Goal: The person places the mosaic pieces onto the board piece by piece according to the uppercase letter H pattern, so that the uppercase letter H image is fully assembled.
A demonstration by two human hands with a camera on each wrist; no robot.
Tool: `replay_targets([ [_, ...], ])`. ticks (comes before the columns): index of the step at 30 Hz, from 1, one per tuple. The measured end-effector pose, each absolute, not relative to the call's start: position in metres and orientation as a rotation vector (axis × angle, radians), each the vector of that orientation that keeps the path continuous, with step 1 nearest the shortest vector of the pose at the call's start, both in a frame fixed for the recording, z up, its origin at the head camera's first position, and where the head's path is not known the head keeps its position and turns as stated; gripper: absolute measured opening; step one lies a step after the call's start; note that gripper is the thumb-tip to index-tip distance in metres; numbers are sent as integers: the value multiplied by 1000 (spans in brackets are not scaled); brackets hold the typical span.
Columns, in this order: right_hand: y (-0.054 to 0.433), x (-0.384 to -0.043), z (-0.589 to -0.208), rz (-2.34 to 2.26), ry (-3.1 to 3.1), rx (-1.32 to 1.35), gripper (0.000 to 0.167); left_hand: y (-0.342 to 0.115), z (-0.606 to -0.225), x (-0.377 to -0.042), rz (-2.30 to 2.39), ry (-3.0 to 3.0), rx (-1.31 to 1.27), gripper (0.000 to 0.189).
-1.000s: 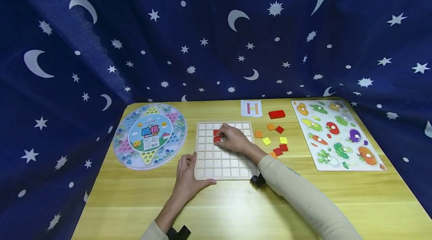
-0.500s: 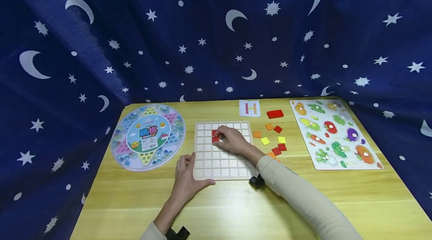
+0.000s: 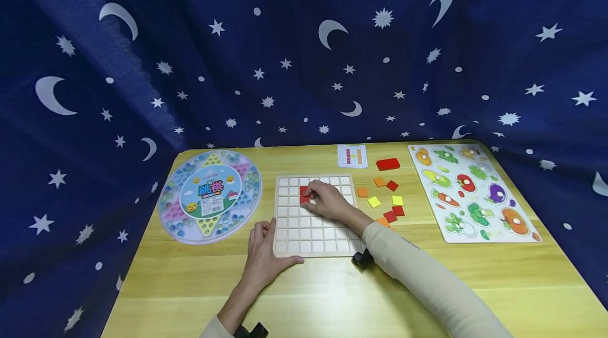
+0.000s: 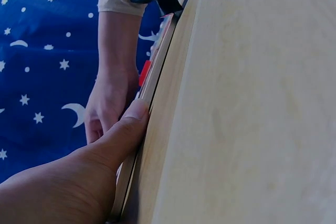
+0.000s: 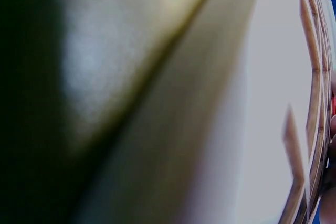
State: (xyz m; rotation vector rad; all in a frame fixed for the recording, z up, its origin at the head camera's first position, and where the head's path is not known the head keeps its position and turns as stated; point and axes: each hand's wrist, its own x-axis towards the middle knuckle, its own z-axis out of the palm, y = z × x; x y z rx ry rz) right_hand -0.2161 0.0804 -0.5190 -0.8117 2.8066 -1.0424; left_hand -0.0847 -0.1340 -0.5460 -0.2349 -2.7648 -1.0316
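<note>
A wooden board with a grid of pale squares (image 3: 311, 232) lies on the table in the head view. My left hand (image 3: 261, 251) holds its near left corner, the thumb along the front edge and the fingers at the left side. In the left wrist view the left thumb (image 4: 128, 129) presses on the board's edge. My right hand (image 3: 328, 199) reaches over the board, thumb and fingertips together at a red square tile (image 3: 304, 199) in the grid. Another red tile (image 3: 303, 190) sits just behind it. The right fingers partly hide both tiles.
Several loose orange, yellow (image 3: 374, 202) and red tiles lie right of the board. Behind them are a red block (image 3: 388, 164) and a pattern card (image 3: 352, 156). A round marble game (image 3: 171, 222) lies left, a vegetable puzzle (image 3: 467, 232) right. A star-patterned curtain (image 3: 294, 90) hangs behind.
The head view shifts slightly. Both hands stay in place on the board, the right one still at the red tile.
</note>
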Motion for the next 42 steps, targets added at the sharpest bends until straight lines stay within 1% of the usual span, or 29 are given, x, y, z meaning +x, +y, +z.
replay_targets([
  [10, 82, -216, -520, -1091, 2764, -803, 20, -133, -546, -84, -1014, -2751, -255, 121],
  [22, 82, -214, -519, -1082, 2762, -794, 22, -133, -545, -84, -1017, -2772, -236, 120],
  [34, 83, -214, -520, -1113, 2778, -862, 24, -133, -545, -85, -1008, -2771, -245, 118],
  [42, 83, -214, -521, -1118, 2775, -861, 23, -133, -545, -85, -1000, -2770, -243, 118],
])
